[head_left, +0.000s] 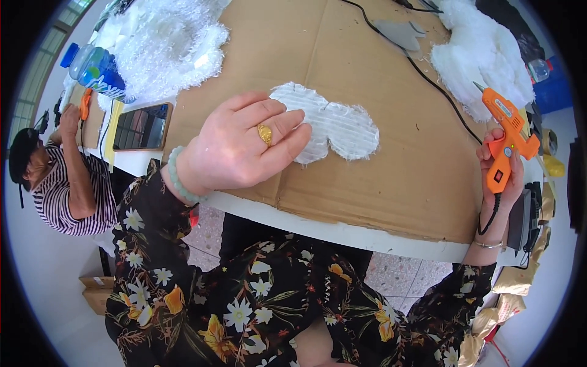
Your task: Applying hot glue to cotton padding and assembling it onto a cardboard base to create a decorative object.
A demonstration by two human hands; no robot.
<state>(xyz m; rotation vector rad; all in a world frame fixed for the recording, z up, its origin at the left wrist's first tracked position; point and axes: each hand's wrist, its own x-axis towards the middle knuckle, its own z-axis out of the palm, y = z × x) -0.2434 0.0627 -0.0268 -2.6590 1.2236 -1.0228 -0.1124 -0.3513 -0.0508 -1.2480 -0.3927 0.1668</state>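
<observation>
A white, quilted-looking piece with two rounded lobes and frayed edges (348, 131) lies flat on brown cardboard (367, 196). Over its left lobe is my left hand (244, 140), back upward, with bent fingers close together. The thumb and whatever is under the fingertips are hidden, so I cannot tell whether they grip the piece. Off to the right, my right hand (510, 174) is wrapped around the handle of an orange hot glue gun (502, 156). The gun's nozzle points up and away, apart from the white piece, and a black cord hangs from its handle.
Fluffy white material (165, 49) is heaped at the far left, with more stuffing (480, 55) at the far right. A phone (142, 127) and a bottle (98, 70) sit left. A black cable (428, 76) crosses the cardboard. Another person (73, 177) works at left.
</observation>
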